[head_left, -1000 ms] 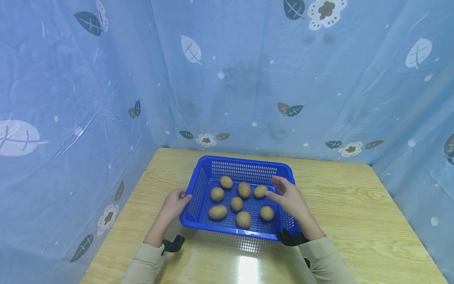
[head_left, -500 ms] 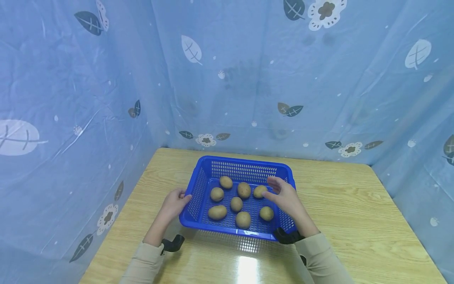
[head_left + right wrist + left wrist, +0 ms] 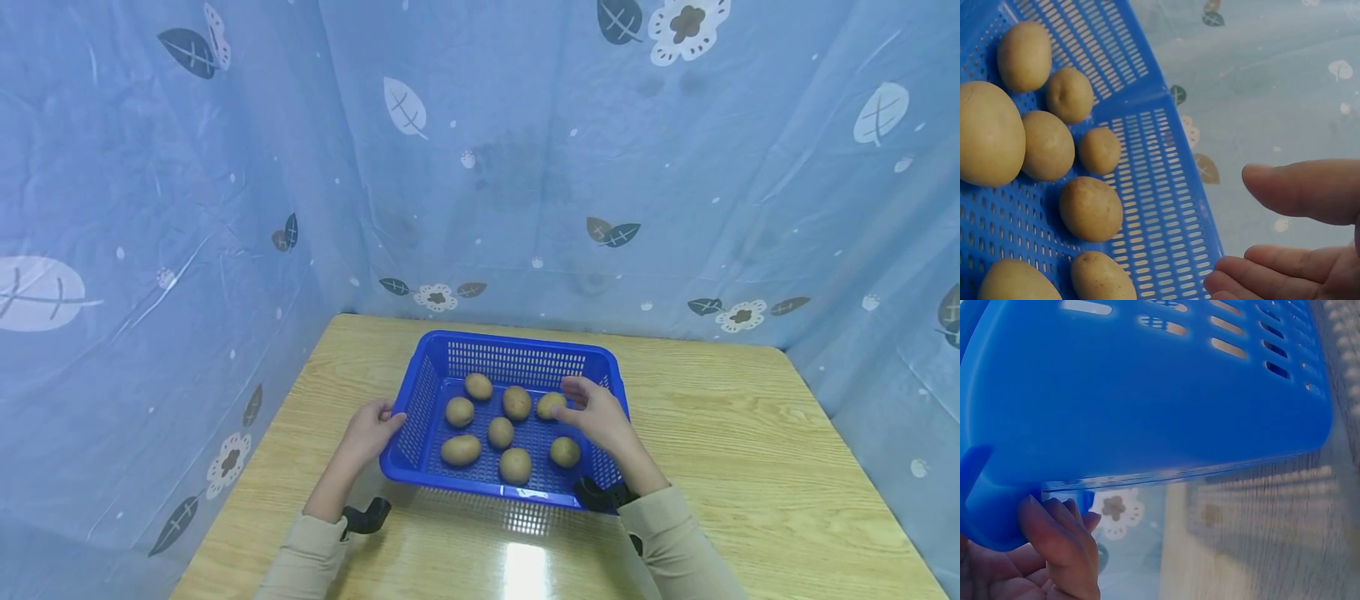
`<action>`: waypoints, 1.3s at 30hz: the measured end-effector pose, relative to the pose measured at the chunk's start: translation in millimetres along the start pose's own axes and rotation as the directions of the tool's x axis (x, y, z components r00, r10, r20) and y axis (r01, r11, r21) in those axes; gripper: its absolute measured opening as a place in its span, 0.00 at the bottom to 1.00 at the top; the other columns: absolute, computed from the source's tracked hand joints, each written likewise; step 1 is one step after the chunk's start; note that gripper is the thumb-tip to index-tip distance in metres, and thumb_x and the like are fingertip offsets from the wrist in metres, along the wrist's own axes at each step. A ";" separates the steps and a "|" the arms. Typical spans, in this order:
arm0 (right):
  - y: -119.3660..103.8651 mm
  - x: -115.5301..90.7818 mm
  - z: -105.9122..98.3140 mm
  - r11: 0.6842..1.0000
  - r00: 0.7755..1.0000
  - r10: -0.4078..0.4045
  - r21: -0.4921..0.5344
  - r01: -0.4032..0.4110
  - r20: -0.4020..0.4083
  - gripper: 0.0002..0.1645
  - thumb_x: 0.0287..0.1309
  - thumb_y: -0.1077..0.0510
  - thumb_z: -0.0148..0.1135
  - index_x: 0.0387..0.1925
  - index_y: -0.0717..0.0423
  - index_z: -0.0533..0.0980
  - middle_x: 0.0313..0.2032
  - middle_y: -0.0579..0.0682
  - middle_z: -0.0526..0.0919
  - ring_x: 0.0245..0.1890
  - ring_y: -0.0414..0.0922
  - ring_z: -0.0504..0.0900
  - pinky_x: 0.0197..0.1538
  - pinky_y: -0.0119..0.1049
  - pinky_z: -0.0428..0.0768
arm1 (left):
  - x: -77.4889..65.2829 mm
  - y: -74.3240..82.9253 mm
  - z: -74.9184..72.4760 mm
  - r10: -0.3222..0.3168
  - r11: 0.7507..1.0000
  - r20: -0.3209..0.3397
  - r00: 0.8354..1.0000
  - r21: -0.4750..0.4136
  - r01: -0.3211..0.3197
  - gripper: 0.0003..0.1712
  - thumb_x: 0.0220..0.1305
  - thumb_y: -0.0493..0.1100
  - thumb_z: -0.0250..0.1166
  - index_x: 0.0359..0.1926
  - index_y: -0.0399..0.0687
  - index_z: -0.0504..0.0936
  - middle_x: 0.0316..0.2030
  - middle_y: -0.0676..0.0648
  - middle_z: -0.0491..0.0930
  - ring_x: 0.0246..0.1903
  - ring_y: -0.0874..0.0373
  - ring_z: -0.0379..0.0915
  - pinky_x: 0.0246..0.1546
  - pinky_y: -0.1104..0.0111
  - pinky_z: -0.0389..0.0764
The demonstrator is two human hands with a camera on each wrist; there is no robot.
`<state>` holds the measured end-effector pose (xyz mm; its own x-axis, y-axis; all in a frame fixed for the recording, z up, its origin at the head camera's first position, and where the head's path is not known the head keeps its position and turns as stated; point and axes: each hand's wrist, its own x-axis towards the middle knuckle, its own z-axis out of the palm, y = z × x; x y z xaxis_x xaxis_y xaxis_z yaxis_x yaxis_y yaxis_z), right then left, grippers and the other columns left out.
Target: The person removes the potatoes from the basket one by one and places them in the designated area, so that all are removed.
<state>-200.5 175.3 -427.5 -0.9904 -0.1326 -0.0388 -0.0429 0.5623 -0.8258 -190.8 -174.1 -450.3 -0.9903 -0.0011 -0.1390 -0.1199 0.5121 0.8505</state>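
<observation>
A blue plastic basket (image 3: 480,490) with slotted walls holds several potatoes, spread apart over its floor. My left hand (image 3: 367,433) grips the basket's left rim; the left wrist view shows its fingers (image 3: 1063,547) curled under the rim's lip, beside the outer wall. Over the right part of the basket hovers my right hand (image 3: 602,419), thumb and fingers spread apart with nothing between them. Nearest to it is a potato (image 3: 550,406) at the back right. In the right wrist view the thumb (image 3: 1307,190) and the fingers stand apart from the potatoes.
The basket is on a wood-grain table (image 3: 750,450), with table surface to its left and right. Blue patterned curtains (image 3: 525,183) hang behind and at both sides. A black wrist mount (image 3: 366,517) sits below each hand, the right one close to the basket's front right corner.
My right hand has shifted slightly left, over the basket, its thumb now close to the back right potato. The left hand, basket and potatoes look unmoved.
</observation>
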 end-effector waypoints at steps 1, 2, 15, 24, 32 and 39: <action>0.4 0.3 0.3 1.000 1.000 0.003 -0.004 -0.003 0.000 0.36 0.58 0.56 0.63 0.63 0.67 0.63 0.61 0.66 0.71 0.61 0.62 0.70 0.63 0.53 0.69 | 0.0 -0.1 0.1 -0.006 1.000 -0.003 1.000 -0.005 0.006 0.22 0.67 0.39 0.56 0.55 0.25 0.71 0.39 0.35 0.82 0.34 0.51 0.82 0.36 0.62 0.83; 0.8 0.6 0.6 1.000 1.000 0.006 -0.006 -0.006 0.001 0.36 0.58 0.55 0.63 0.63 0.66 0.64 0.61 0.66 0.71 0.61 0.62 0.70 0.63 0.53 0.69 | -0.2 0.0 0.0 0.002 1.000 -0.001 1.000 -0.002 -0.002 0.22 0.67 0.39 0.55 0.55 0.25 0.71 0.39 0.34 0.82 0.34 0.51 0.82 0.35 0.62 0.83; 4.9 4.0 1.3 0.998 0.996 0.055 -0.018 -0.054 0.063 0.36 0.55 0.60 0.64 0.63 0.69 0.63 0.61 0.66 0.70 0.61 0.62 0.70 0.62 0.54 0.69 | 1.7 -1.4 -0.1 -0.010 1.000 -0.006 1.000 -0.010 0.010 0.22 0.67 0.39 0.56 0.55 0.25 0.71 0.39 0.35 0.82 0.33 0.52 0.82 0.35 0.63 0.83; 6.0 3.4 -0.7 0.999 0.991 0.053 -0.008 -0.052 0.119 0.35 0.51 0.67 0.65 0.61 0.69 0.66 0.58 0.66 0.73 0.60 0.62 0.71 0.62 0.54 0.69 | 2.2 -2.1 0.3 -0.009 1.000 0.000 1.000 -0.010 0.009 0.22 0.68 0.40 0.55 0.56 0.25 0.70 0.40 0.35 0.82 0.36 0.51 0.82 0.37 0.62 0.83; 9.6 4.6 -2.0 0.999 0.981 0.038 -0.018 -0.035 0.190 0.35 0.47 0.70 0.65 0.59 0.71 0.67 0.57 0.67 0.74 0.59 0.63 0.71 0.61 0.54 0.70 | 0.9 -0.9 0.9 -0.007 1.000 -0.007 1.000 -0.006 0.007 0.22 0.68 0.40 0.56 0.55 0.26 0.71 0.40 0.35 0.82 0.35 0.51 0.82 0.37 0.61 0.83; 12.5 7.1 -2.4 0.999 0.970 0.036 -0.047 -0.025 0.238 0.35 0.44 0.72 0.65 0.58 0.71 0.68 0.56 0.66 0.75 0.58 0.63 0.72 0.60 0.54 0.71 | 1.0 -1.6 1.3 -0.013 1.000 -0.009 1.000 0.005 0.013 0.22 0.68 0.40 0.56 0.55 0.26 0.71 0.40 0.35 0.82 0.35 0.51 0.82 0.37 0.61 0.83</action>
<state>-208.4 183.3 -436.8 -0.9314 -0.3031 -0.2015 -0.0239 0.6033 -0.7972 -191.5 -173.8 -452.5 -0.9892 -0.0151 -0.1457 -0.1325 0.5164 0.8461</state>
